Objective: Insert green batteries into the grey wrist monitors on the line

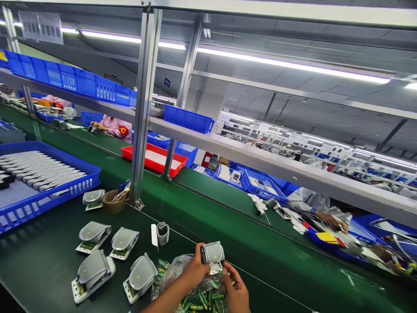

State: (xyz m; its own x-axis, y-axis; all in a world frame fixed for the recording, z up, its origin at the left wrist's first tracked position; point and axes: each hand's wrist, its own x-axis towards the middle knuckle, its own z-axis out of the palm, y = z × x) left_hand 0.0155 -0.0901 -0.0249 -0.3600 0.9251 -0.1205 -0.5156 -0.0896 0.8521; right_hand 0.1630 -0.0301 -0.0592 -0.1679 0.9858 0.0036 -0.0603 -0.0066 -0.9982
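Note:
My left hand grips a wrist blood pressure monitor with a grey cuff, holding it above a clear plastic bag of green batteries. My right hand is closed at the monitor's lower right edge, fingers pinched on what looks like a small green battery, mostly hidden. On the bench to the left lie several like monitors, among them one close by and one farther left. A rolled grey cuff with a white part stands behind the bag.
A blue crate of white parts stands at the left, beside a brown pot with tools. A metal post rises behind the bench. Past the green conveyor are a red tray, blue crates and co-workers' hands.

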